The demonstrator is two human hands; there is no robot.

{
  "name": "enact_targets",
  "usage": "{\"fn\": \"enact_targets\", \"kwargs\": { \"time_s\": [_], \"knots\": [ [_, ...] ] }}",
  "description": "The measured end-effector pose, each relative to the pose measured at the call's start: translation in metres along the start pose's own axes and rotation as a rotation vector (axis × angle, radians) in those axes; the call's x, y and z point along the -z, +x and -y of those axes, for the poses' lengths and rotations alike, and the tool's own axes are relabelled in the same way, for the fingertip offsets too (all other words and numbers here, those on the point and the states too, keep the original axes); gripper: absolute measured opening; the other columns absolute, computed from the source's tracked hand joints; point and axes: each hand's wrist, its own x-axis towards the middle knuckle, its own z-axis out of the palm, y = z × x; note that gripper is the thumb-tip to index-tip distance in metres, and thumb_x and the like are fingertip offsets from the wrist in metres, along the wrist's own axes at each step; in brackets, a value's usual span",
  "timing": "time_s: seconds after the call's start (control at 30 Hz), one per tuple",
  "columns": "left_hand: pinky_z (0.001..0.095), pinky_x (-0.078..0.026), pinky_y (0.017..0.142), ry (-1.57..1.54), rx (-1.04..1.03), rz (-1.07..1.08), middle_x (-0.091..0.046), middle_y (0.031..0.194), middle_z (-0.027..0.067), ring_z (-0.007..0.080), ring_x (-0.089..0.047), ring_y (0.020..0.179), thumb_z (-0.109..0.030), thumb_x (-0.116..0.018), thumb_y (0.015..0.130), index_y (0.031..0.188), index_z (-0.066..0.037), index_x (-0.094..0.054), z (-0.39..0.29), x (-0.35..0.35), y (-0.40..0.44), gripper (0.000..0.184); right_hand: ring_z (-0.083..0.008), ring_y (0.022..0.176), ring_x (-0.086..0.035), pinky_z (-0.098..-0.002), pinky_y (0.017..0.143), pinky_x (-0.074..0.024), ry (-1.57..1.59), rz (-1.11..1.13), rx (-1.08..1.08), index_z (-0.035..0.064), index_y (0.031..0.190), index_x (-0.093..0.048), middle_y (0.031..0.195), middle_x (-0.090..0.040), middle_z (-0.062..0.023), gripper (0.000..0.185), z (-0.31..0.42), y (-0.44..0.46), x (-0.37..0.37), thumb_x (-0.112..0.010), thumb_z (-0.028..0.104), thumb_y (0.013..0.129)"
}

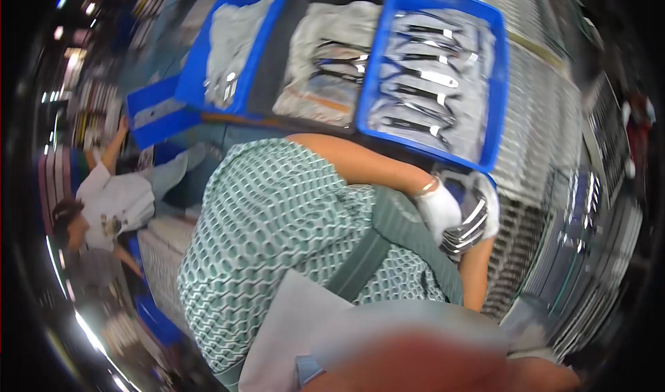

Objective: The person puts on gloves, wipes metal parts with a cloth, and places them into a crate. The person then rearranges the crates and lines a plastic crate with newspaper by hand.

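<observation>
My left hand (pixel 440 213), in a white glove, is closed at the left side of a bunch of shiny, curved metal pieces (pixel 465 231). My right hand (pixel 492 208), gloved in white too, curls around the bunch from the other side. The pieces lie close together, bright with dark gaps; blur hides their exact kind. Just beyond my hands is a blue tray (pixel 500 101), lined with pale cloth or plastic. Several long, shiny metal pieces with dark parts (pixel 424 80) lie side by side in it.
A dark tray (pixel 267 90) holds pale wrapping and a few metal pieces (pixel 339 63). Left of it stands another blue tray (pixel 267 28), with a small blue box (pixel 163 111) beside it. Rows of stacked metal pieces (pixel 530 115) run along the right. A co-worker (pixel 121 198) is at the left.
</observation>
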Motion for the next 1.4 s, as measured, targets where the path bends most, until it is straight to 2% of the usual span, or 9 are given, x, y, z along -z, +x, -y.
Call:
{"fn": "enact_targets", "kwargs": {
  "time_s": [0.23, 0.53, 0.63, 0.8, 0.87, 0.93, 1.1, 1.17, 1.4],
  "knots": [
    [0.0266, -0.048, 0.081, -1.027, -0.223, -0.417, -0.068, 0.088, 0.0080, 0.0132, -0.062, 0.085, -0.044, -0.055, 0.094, 0.099, -0.001, -0.067, 0.012, -0.012, -0.095, 0.045, -0.0041, 0.068, -0.046, -0.0184, 0.061, -0.0368, -0.516, -0.169, 0.151, 0.0036, 0.090, -0.059, 0.078, -0.055, 0.0019, 0.015, 0.050, 0.038, -0.119, -0.061, 0.018, 0.093],
    [0.0281, -0.046, 0.068, -0.544, -0.047, -0.743, -0.064, 0.072, 0.0036, 0.0119, -0.059, 0.070, -0.027, -0.072, 0.082, 0.081, -0.005, -0.068, 0.048, 0.009, -0.222, 0.022, -0.0033, 0.067, -0.044, -0.0182, 0.059, -0.0342, -0.720, -0.180, 0.271, 0.0032, 0.100, -0.063, 0.077, -0.056, 0.0029, 0.016, 0.052, 0.127, -0.251, -0.057, 0.017, 0.094],
    [0.0282, -0.045, 0.065, -0.778, -0.370, -0.820, -0.064, 0.073, 0.0071, 0.0125, -0.057, 0.067, -0.018, -0.063, 0.089, 0.078, 0.001, -0.067, 0.074, -0.001, -0.279, 0.022, -0.0028, 0.061, -0.044, -0.0187, 0.050, -0.0325, -0.641, -0.120, 0.342, 0.0018, 0.115, -0.061, 0.078, -0.060, 0.0001, 0.033, 0.042, 0.161, -0.311, -0.051, 0.027, 0.097],
    [0.0292, -0.046, 0.092, -1.001, -0.257, -1.127, -0.067, 0.109, 0.0124, 0.0196, -0.062, 0.102, -0.013, -0.050, 0.096, 0.113, 0.004, -0.064, 0.094, -0.031, -0.394, 0.028, -0.0079, 0.065, -0.051, -0.0215, 0.062, -0.0428, -0.390, 0.007, 0.415, -0.0026, 0.125, -0.054, 0.093, -0.066, -0.0118, 0.042, 0.017, 0.201, -0.320, -0.044, 0.030, 0.100],
    [0.0319, -0.041, 0.100, -0.822, -0.083, -1.343, -0.063, 0.117, 0.0141, 0.0217, -0.058, 0.111, -0.014, -0.046, 0.097, 0.115, 0.006, -0.061, 0.114, -0.056, -0.450, 0.030, -0.0085, 0.064, -0.052, -0.0221, 0.061, -0.0441, -0.398, 0.008, 0.393, -0.0031, 0.126, -0.053, 0.091, -0.066, -0.0117, 0.043, 0.011, 0.204, -0.312, -0.043, 0.030, 0.101],
    [0.0318, -0.041, 0.102, 0.128, 0.283, -1.383, -0.063, 0.119, 0.0128, 0.0166, -0.057, 0.114, -0.020, -0.051, 0.095, 0.123, -0.003, -0.060, 0.145, -0.080, -0.507, 0.034, -0.0090, 0.066, -0.053, -0.0222, 0.061, -0.0447, -0.404, -0.007, 0.339, -0.0032, 0.126, -0.053, 0.093, -0.066, -0.0124, 0.043, 0.004, 0.211, -0.287, -0.044, 0.030, 0.100],
    [0.0357, -0.031, 0.112, 0.722, 1.154, -0.872, -0.067, 0.091, 0.0022, 0.0193, -0.063, 0.097, -0.008, -0.053, 0.089, 0.101, -0.007, -0.066, 0.177, -0.083, -0.592, 0.017, -0.0090, 0.068, -0.054, -0.0223, 0.062, -0.0451, -0.486, -0.168, 0.357, -0.0030, 0.124, -0.054, 0.099, -0.066, -0.0119, 0.042, -0.005, 0.200, -0.268, -0.045, 0.030, 0.100],
    [0.0358, -0.025, 0.115, 1.001, 1.187, -0.535, -0.065, 0.083, -0.0002, 0.0165, -0.062, 0.095, -0.009, -0.057, 0.079, 0.084, -0.017, -0.064, 0.192, -0.086, -0.593, 0.012, -0.0112, 0.087, -0.060, -0.0213, 0.064, -0.0429, -0.491, -0.188, 0.348, -0.0012, 0.120, -0.058, 0.115, -0.063, -0.0089, 0.036, -0.008, 0.194, -0.258, -0.049, 0.026, 0.099],
    [0.0371, -0.021, 0.118, 1.163, 0.851, -0.428, -0.063, 0.080, -0.0031, 0.0141, -0.059, 0.103, -0.013, -0.058, 0.072, 0.078, -0.019, -0.063, 0.231, -0.072, -0.584, 0.010, -0.0117, 0.085, -0.061, -0.0208, 0.060, -0.0428, -0.480, -0.278, 0.349, 0.0009, 0.119, -0.059, 0.111, -0.064, -0.0076, 0.032, -0.009, 0.179, -0.267, -0.052, 0.023, 0.097]
  ]
}}
